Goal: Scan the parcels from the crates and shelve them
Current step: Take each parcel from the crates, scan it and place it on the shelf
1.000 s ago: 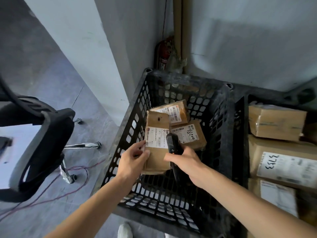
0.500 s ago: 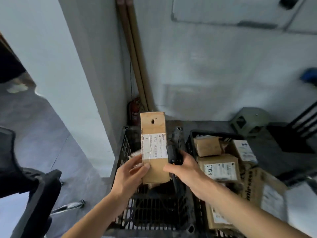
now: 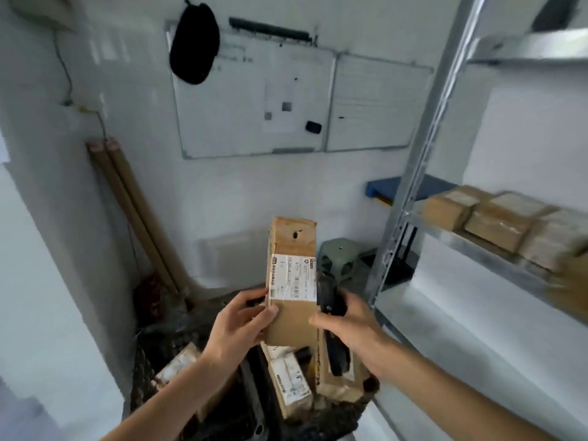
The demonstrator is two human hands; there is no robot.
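Note:
A tall brown cardboard parcel [image 3: 291, 249] with a white label stands upright in front of me, above the crates. My left hand [image 3: 240, 326] grips its lower left edge, thumb on the front face. My right hand [image 3: 346, 326] holds a black handheld scanner [image 3: 329, 300] against the parcel's right side, near the label. Below the hands sit black plastic crates [image 3: 159, 354] with more labelled parcels [image 3: 291, 380] inside.
A metal shelf rack [image 3: 413, 186] stands at the right, with several brown parcels [image 3: 496, 218] on its middle shelf and a bare lower shelf. Whiteboards hang on the back wall. A green stool [image 3: 340, 259] and wooden poles [image 3: 136, 218] stand by the wall.
The parcel has been lifted out of the crate and held up with the scanner beside it. My view has risen from the crates toward the wall and the shelf rack.

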